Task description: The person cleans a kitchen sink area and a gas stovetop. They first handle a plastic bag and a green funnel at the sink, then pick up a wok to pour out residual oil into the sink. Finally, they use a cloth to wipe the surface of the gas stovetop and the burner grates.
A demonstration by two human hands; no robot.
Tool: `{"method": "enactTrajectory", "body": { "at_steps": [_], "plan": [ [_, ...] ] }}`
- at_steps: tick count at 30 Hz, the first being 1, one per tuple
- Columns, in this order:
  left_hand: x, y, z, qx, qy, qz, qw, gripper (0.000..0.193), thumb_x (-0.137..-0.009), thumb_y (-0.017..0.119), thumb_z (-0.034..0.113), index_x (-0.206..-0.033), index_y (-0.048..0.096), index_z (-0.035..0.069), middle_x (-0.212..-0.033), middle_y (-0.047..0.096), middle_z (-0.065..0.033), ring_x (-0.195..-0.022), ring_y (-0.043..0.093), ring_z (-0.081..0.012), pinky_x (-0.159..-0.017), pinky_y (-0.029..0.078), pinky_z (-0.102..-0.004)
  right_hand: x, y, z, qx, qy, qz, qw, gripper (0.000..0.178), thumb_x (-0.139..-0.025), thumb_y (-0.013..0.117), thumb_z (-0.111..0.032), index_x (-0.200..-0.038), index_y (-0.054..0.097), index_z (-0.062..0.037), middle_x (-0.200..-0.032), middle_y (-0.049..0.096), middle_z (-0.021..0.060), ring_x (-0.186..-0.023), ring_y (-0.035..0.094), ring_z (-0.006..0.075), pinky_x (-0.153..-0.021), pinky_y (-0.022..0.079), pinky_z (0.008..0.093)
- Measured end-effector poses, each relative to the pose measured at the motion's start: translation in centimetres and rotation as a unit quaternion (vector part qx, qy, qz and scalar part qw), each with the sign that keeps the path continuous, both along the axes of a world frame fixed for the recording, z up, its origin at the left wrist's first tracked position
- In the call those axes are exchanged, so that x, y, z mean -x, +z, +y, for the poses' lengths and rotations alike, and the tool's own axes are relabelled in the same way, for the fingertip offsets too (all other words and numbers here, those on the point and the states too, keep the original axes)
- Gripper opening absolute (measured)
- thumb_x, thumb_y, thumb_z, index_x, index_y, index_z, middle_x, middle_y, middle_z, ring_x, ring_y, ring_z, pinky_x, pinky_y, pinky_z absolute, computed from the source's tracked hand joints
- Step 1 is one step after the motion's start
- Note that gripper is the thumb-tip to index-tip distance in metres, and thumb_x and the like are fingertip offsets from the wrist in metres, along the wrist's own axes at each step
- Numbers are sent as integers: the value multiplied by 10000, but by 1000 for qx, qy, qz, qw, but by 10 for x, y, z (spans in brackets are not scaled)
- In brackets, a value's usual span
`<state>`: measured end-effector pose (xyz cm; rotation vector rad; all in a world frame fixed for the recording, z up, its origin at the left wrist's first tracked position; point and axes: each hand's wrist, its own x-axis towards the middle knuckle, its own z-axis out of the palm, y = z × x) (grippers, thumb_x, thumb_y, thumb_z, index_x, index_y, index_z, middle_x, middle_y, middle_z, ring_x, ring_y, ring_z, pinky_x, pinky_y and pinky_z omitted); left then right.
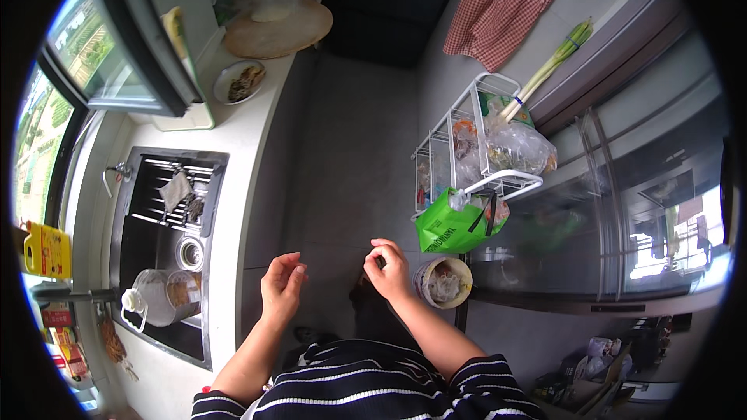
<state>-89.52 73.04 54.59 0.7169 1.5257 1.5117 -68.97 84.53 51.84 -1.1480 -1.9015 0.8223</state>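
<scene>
My left hand [282,284] hangs in the air over the floor, beside the counter edge. Its fingers are loosely bent, the thumb a little away from them, and no object shows in it. Across from it, my right hand [391,271] is raised with curved fingers. A dark gap shows between its thumb and forefinger, and I see nothing held there. Nearest to the right hand is a round bin [421,284] with crumpled plastic inside. A green bag [447,225] hangs just beyond it. Neither hand touches anything.
The counter [247,155] on the left holds a dark sink [215,225], a clear plastic jug [159,299], a plate of food [226,85] and a round board [307,31]. An open window [117,54] juts inward. Right stands a white rack [451,120] with long green onions [548,70].
</scene>
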Motion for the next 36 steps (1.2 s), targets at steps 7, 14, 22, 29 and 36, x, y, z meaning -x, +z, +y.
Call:
{"method": "enactTrajectory", "body": {
  "at_steps": [7, 14, 22, 29, 36],
  "plan": [
    [-36, -89, 124, 91, 1, -57, 994, 210, -922, 581, 18, -1129, 556, -8, -899, 609, -51, -804, 592, -100, -728, 507, -242, -46, -113, 140, 243, -35, -30, 969, 247, -830, 666, -151, -1038, 616, -26, -1029, 642, 128, -728, 649, 211, -665, 533, 316],
    [-112, -220, 291, 114, -180, -168, 963, 416, -944, 526, -15, -1353, 470, 36, -1237, 563, -107, -1081, 562, -143, -944, 475, -295, -60, -285, 250, 425, -176, 113, 881, 526, -873, 683, -228, -1328, 471, -71, -1089, 626, 81, -776, 570, 112, -707, 482, 273],
    [-171, -435, 408, 153, -226, -238, 932, 432, -973, 520, 63, -1392, 416, 54, -1251, 548, -81, -1057, 576, -155, -892, 472, -286, -92, -487, 352, 418, -447, 277, 741, 647, -896, 585, -112, -1460, 269, -90, -1223, 484, 76, -918, 545, 161, -767, 474, 332],
    [-181, -576, 406, 224, -111, -287, 925, 428, -975, 544, 158, -1375, 425, 64, -1223, 561, -91, -1004, 593, -185, -885, 465, -306, -118, -603, 438, 222, -598, 270, 721, 649, -903, 612, -179, -1454, 276, -106, -1290, 434, 78, -1065, 504, 200, -875, 452, 366],
    [-179, -614, 415, 254, -22, -331, 909, 384, -959, 575, 191, -1311, 469, 80, -1160, 587, -85, -941, 597, -181, -883, 465, -350, -141, -646, 517, 35, -696, -102, 710, 412, -887, 644, -321, -1070, 581, 43, -1123, 541, 192, -1042, 518, 285, -856, 464, 390]
  ]
}}
